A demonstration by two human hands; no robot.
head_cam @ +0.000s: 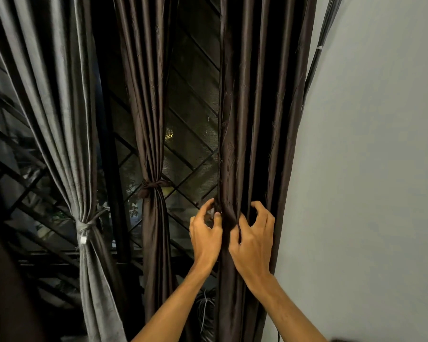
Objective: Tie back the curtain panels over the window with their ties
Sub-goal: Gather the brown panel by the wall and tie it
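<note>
Three curtain panels hang over the window. The grey panel [59, 119] on the left is cinched by a grey tie [85, 227]. The middle brown panel [148, 119] is cinched by a brown tie [151, 186]. The right brown panel [257, 107] hangs loose beside the wall. My left hand [204, 230] grips its left edge with curled fingers. My right hand [252, 238] has its fingers hooked into the folds at the same height. Whether a tie lies between the hands is hidden in the dark folds.
A dark window with a diagonal metal grille [190, 144] shows between the panels. A pale wall [368, 169] fills the right side, with a bundle of cables [316, 60] running down beside the curtain. A coil of wire [205, 309] lies low behind the panels.
</note>
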